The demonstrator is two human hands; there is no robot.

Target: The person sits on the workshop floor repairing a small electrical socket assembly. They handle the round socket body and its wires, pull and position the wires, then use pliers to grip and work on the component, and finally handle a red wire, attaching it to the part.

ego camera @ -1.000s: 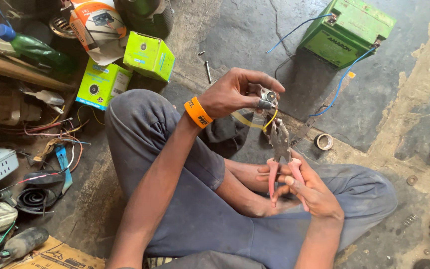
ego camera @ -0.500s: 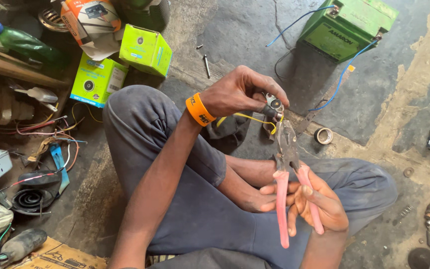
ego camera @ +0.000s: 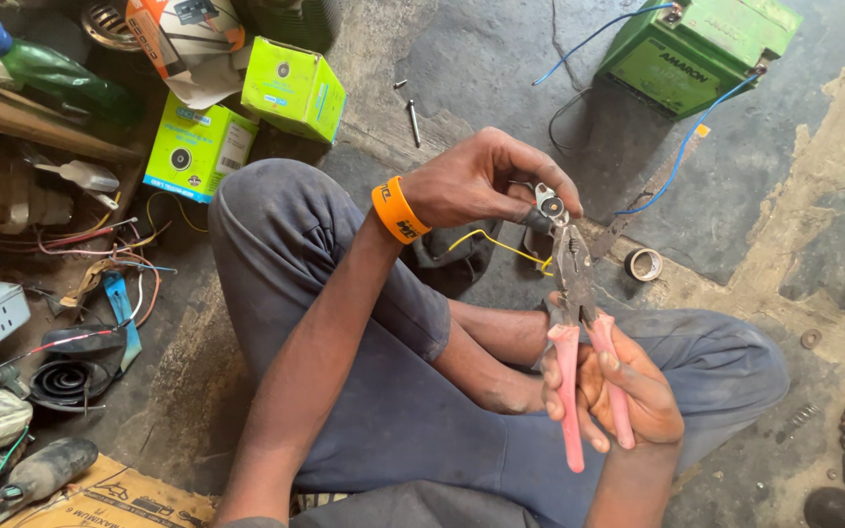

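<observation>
Down on the concrete floor [ego camera: 501,59] the person sits cross-legged in dark trousers [ego camera: 374,391], so the lap serves as the work spot and both hands meet just above the knees. Behind them, well apart, stands a green battery [ego camera: 696,49] with blue wires [ego camera: 677,156] trailing toward the hands. Two bright green boxes [ego camera: 290,88] sit to the left rear, near a green bottle [ego camera: 51,68] and a tangle of loose coloured wires [ego camera: 100,244]. A small roll of tape [ego camera: 644,264] lies on the floor just beside the right knee.

The pliers [ego camera: 579,323], with pink handles pointing back at the person and the metal nose pointing away, are held upright in the right hand [ego camera: 628,391]. Its grip is wrapped around both handles, fingers curled from the outside and wrist low over the thigh, likely for squeezing force and a steady aim.

The left hand [ego camera: 486,186], with an orange wristband [ego camera: 398,210] on a forearm reaching forward across the knee, pinches a small round metal part [ego camera: 547,205] between thumb and fingertips. That grip is narrow and closed on the part, presenting it right at the pliers' nose. A thin yellow wire [ego camera: 501,244] loops from under this hand to the pliers. Whether the nose is clamped on the part or wire cannot be told.
</observation>
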